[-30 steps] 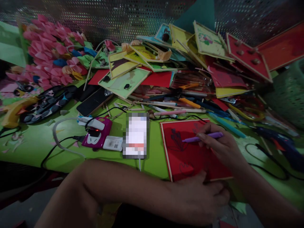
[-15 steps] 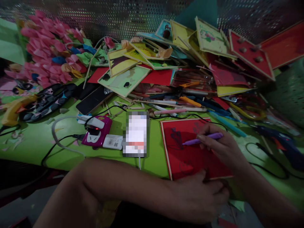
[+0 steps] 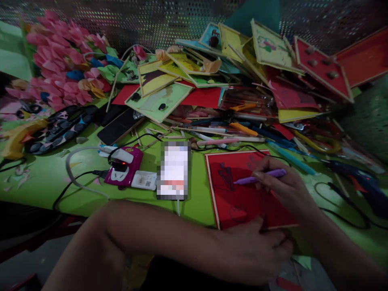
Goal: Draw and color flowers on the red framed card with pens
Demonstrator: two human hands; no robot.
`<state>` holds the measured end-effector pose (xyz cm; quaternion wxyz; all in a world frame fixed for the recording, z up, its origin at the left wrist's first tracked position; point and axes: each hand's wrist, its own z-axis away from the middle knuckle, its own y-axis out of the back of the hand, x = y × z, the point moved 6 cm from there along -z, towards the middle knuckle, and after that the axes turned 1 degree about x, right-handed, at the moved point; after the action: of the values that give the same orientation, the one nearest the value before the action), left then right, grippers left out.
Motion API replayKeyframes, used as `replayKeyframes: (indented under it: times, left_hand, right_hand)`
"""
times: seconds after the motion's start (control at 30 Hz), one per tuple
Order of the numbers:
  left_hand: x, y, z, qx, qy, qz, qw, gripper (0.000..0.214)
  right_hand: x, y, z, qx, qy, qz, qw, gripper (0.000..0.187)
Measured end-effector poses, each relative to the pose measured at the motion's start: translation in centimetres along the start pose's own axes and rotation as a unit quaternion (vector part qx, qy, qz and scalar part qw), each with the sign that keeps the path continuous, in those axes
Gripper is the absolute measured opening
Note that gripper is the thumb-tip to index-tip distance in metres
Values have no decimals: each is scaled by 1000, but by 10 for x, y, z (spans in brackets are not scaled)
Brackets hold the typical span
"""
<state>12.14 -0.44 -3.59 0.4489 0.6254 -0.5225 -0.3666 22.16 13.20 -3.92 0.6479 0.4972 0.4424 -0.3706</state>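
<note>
Right hand (image 3: 285, 188) pinches a slim purple pen (image 3: 259, 177), tip on a red wood-framed square card (image 3: 239, 190) lying on the green table (image 3: 45, 178). Left hand (image 3: 257, 250), fingers loosely spread, presses card's near edge. Phone (image 3: 173, 170) just left of card.

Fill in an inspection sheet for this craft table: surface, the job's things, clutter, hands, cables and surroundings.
Surface: green tabletop, crowded.
Job's things: red card lying flat, dark drawing on it; purple pen tip over it.
Clutter: piled picture cards, loose pens, pink paper flowers, phone.
Hands: right hand grips the pen; left hand rests on the card's near edge.
Cables: white cable by the magenta charger; black cable at right.
Surroundings: perforated metal wall behind.
</note>
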Motion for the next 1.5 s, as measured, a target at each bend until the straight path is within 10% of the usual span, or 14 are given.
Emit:
replayKeyframes:
  times: [1.5]
  left_hand:
    - [-1, 3, -1, 3, -12, -7, 1000, 38]
  right_hand:
    - [-2, -4, -9, 36, 38, 16, 998, 32]
